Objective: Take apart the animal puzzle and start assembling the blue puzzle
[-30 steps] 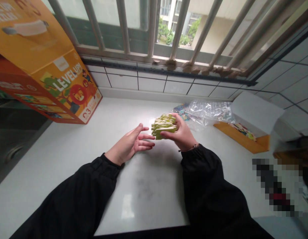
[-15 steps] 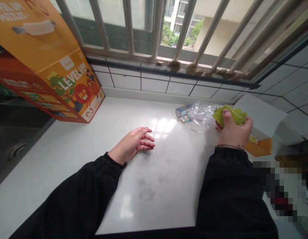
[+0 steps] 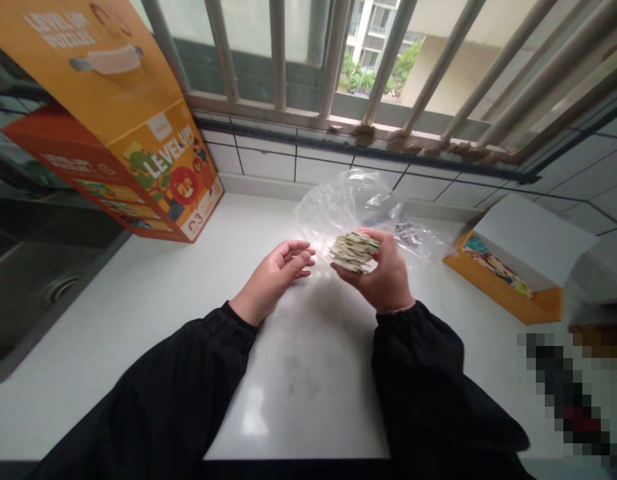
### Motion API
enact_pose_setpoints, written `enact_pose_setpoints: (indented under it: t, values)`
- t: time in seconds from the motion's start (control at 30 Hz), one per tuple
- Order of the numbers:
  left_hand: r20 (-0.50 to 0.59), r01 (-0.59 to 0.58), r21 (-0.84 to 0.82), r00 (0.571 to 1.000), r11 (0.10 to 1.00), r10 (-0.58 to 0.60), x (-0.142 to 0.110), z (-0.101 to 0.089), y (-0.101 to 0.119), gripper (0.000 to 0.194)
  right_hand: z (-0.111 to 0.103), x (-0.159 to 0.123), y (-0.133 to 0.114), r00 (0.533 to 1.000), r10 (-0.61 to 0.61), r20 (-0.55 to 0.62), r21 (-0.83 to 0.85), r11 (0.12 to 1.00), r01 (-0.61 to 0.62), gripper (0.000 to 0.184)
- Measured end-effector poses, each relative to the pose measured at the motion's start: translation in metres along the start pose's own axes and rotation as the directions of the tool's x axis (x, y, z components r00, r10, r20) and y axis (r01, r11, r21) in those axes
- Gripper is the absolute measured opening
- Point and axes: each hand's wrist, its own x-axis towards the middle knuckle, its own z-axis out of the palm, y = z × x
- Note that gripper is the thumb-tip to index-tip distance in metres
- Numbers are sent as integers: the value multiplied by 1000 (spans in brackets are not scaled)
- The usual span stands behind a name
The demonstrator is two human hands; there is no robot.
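My right hand grips a stack of puzzle pieces above the middle of the white counter. The pale cut edges of the pieces face left. Just to their left is my left hand, its fingers apart and slightly curled, holding nothing. A clear plastic bag spreads behind the stack. More colourful pieces show through clear plastic to the right, partly hidden by my right hand.
An orange puzzle box with a lion picture and raised flap stands at the back left, beside a dark sink. An open orange box with colourful pieces inside lies at the right. Window bars rise behind the tiled wall.
My right hand has moved left from the open box to the middle, turning the stack from its green face to its edges. The clear bag has shifted left and spread out.
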Motion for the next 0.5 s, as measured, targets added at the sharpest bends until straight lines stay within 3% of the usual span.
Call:
enact_pose_setpoints:
  t: [0.07,0.17,0.37,0.5]
  values:
    - [30,-29,-11,999,1000,30,0,1,-1,62,20,-7,-15,968,-203,149,-9,978,206,66]
    - [18,-54,-36,998,998,55,-1,2,0,63,37,-14,-24,898,-327,295,63,944,323,64]
    - [-102,-78,17,992,997,80,-2,6,2,53,35,-16,-25,885,-261,385,77,965,251,65]
    - [-259,-144,181,947,973,188,8,-5,-1,40,35,-18,-30,886,-211,413,132,976,171,64]
